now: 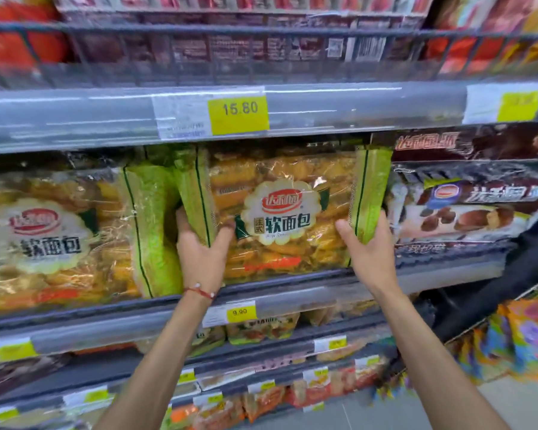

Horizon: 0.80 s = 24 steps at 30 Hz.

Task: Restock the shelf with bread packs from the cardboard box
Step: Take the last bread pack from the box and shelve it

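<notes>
The person is holding a bread pack [281, 212] upright at the front of the middle shelf [323, 288], one hand on each side. The left hand [203, 252] is gripping the pack's green left edge, with the thumb lying across the clear front and the fingers curling behind. The right hand [370, 248] is gripping the green right edge the same way. The pack's lower edge is sitting at the shelf's front rail; whether it is resting fully there cannot be told.

A second bread pack [59, 240] of the same kind is standing just to the left, touching it. Dark chocolate-cake packs [466, 212] are standing just to the right. The clear wrapper is showing many golden rolls inside. A red string bracelet [201, 291] is circling the left wrist.
</notes>
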Motion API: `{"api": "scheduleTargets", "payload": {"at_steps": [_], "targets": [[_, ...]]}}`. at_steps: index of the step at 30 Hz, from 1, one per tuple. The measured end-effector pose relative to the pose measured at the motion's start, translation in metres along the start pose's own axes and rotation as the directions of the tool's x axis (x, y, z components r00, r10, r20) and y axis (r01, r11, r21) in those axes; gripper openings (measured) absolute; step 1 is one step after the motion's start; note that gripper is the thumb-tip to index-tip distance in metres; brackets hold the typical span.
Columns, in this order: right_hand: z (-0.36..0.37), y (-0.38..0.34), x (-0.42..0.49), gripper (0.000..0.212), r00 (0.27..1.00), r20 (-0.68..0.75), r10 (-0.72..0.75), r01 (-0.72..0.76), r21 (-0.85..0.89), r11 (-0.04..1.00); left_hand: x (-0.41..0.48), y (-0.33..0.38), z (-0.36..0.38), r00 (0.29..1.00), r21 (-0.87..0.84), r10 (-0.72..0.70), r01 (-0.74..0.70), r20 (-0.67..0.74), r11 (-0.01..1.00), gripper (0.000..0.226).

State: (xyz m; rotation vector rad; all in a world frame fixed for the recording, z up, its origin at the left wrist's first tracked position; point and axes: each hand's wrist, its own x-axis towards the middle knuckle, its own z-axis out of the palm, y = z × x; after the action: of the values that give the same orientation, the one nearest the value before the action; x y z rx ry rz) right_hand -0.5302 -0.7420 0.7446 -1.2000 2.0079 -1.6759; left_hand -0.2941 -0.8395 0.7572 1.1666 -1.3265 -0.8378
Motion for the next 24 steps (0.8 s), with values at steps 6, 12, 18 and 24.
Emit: {"api": "scheduleTargets", "payload": {"at_steps": [6, 12, 18, 24], "targets": [[-0.008, -0.005, 0.000, 0.090, 0.994, 0.109, 0.014, -0.012, -0.016, 1.000, -0.011, 0.002, 0.003, 0.998, 0.075, -0.057, 0.059, -0.033, 0.995, 0.066], [-0.027, -0.013, -0.006, 0.044, 0.997, 0.067, -0.046, 0.043, 0.037, 0.998, -0.031, 0.007, 0.001, 0.984, 0.131, -0.138, 0.152, -0.109, 0.980, 0.084], [-0.029, -0.034, -0.033, 0.053, 0.971, -0.114, -0.211, 0.202, -0.079, 0.976, -0.063, 0.035, 0.001, 0.985, 0.298, 0.079, -0.030, -0.151, 0.954, 0.075], [-0.010, -0.070, -0.037, 0.048, 0.875, 0.185, -0.448, 0.484, -0.356, 0.799, -0.048, 0.069, 0.005, 0.900, 0.669, 0.407, -0.400, 0.156, 0.626, 0.044]]}}
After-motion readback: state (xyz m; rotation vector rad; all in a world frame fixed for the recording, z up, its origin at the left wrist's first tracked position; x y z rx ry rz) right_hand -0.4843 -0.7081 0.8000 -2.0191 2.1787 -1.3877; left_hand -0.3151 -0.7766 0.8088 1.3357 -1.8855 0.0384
